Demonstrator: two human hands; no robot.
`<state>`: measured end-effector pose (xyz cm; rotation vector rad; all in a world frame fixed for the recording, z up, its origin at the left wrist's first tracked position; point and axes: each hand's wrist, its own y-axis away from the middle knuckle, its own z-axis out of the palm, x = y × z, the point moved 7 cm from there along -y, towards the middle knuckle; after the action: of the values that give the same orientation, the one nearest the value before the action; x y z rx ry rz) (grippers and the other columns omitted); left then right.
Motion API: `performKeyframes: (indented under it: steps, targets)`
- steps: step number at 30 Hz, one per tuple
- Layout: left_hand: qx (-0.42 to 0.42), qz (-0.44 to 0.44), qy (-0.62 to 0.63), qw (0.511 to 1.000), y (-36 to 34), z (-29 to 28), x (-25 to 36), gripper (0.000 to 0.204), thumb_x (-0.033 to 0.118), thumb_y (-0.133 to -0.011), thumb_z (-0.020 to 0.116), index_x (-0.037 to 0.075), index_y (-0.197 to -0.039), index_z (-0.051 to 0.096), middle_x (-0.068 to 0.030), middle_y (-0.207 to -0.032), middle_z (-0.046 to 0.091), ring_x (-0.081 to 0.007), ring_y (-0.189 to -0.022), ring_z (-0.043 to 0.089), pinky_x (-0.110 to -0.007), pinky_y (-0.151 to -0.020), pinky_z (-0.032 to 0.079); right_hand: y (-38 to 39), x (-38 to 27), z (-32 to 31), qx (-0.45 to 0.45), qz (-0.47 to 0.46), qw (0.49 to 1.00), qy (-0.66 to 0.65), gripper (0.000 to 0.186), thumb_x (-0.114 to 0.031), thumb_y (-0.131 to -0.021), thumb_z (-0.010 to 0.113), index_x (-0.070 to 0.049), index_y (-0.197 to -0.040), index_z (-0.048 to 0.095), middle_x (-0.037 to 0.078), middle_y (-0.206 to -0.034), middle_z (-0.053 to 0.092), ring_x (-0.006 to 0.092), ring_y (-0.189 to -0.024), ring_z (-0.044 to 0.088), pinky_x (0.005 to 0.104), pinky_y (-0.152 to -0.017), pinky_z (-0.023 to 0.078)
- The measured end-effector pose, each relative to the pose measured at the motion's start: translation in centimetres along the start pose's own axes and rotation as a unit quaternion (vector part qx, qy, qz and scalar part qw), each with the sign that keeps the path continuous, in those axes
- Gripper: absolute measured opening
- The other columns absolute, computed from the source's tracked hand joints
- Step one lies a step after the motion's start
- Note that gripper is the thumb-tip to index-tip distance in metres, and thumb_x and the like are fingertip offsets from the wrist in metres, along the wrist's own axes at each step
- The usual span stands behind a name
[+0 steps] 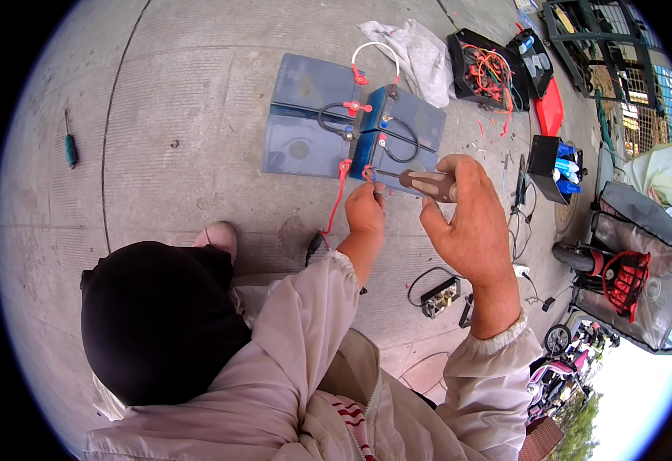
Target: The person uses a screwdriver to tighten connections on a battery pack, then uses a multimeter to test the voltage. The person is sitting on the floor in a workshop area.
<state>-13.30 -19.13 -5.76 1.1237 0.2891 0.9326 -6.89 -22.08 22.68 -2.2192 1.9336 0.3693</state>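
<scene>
Four grey-and-blue batteries stand on the pavement, joined by black cables and a white cable with red-capped lugs. My right hand grips a screwdriver with a brown handle, its shaft pointing left at a terminal on the lower right battery. My left hand is just below that terminal, fingers closed around something small there that I cannot make out. Beside it a red lead runs down from the lower left battery.
A green screwdriver lies at left. At right are a grey cloth, a box of tangled wires, a black tool box, an electronic unit and parked vehicles. A pink shoe shows below.
</scene>
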Motion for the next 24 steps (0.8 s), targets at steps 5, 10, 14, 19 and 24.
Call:
performKeyframes:
  steps: [5, 10, 14, 19, 24]
  targets:
    - [0.001, -0.007, -0.005, 1.000, 0.2, 0.3, 0.1, 0.030, 0.030, -0.103, 0.050, 0.006, -0.093, 0.066, 0.0015, -0.065, 0.050, -0.0110, -0.052, 0.043, -0.030, -0.048, 0.034, -0.5, 1.1, 0.2, -0.085, 0.116, 0.988, 0.058, 0.030, -0.017, -0.085, 0.072, -0.004, -0.106, 0.055, 0.017, -0.096, 0.068, 0.0353, -0.084, 0.070, 0.0442, -0.068, 0.053]
    - [-0.001, -0.005, -0.001, 1.000, -0.1, 0.1, 0.0, 0.031, 0.031, -0.103, 0.051, 0.006, -0.093, 0.066, 0.0016, -0.065, 0.050, -0.0108, -0.052, 0.043, -0.030, -0.048, 0.033, 0.1, 0.7, 0.2, -0.008, 0.042, 0.999, -0.032, 0.030, -0.015, -0.083, 0.071, -0.003, -0.106, 0.055, 0.017, -0.096, 0.065, 0.0346, -0.085, 0.069, 0.0443, -0.068, 0.052]
    - [-0.002, -0.005, -0.002, 1.000, -0.3, 0.2, -0.1, 0.031, 0.031, -0.103, 0.051, 0.006, -0.092, 0.066, 0.0016, -0.065, 0.050, -0.0108, -0.052, 0.043, -0.030, -0.048, 0.033, -0.4, 1.4, 0.4, -0.103, 0.120, 0.985, 0.064, 0.031, -0.013, -0.083, 0.070, -0.003, -0.108, 0.055, 0.016, -0.097, 0.064, 0.0347, -0.084, 0.068, 0.0446, -0.067, 0.051]
    - [-0.005, -0.014, -0.001, 1.000, -0.1, 0.2, -0.1, 0.031, 0.031, -0.104, 0.052, 0.006, -0.092, 0.066, 0.0020, -0.065, 0.051, -0.0109, -0.052, 0.043, -0.030, -0.048, 0.033, 0.3, 0.3, 0.1, -0.029, 0.036, 0.999, -0.027, 0.031, -0.012, -0.083, 0.070, -0.003, -0.108, 0.055, 0.017, -0.097, 0.063, 0.0357, -0.089, 0.066, 0.0448, -0.071, 0.051]
    - [-0.003, -0.015, -0.001, 1.000, -0.2, 0.2, -0.1, 0.032, 0.032, -0.104, 0.052, 0.006, -0.093, 0.067, 0.0022, -0.066, 0.051, -0.0109, -0.053, 0.043, -0.030, -0.048, 0.033, 0.0, 1.3, 0.3, -0.055, 0.080, 0.995, 0.015, 0.031, -0.011, -0.083, 0.070, -0.002, -0.108, 0.056, 0.016, -0.097, 0.062, 0.0363, -0.089, 0.064, 0.0452, -0.073, 0.051]
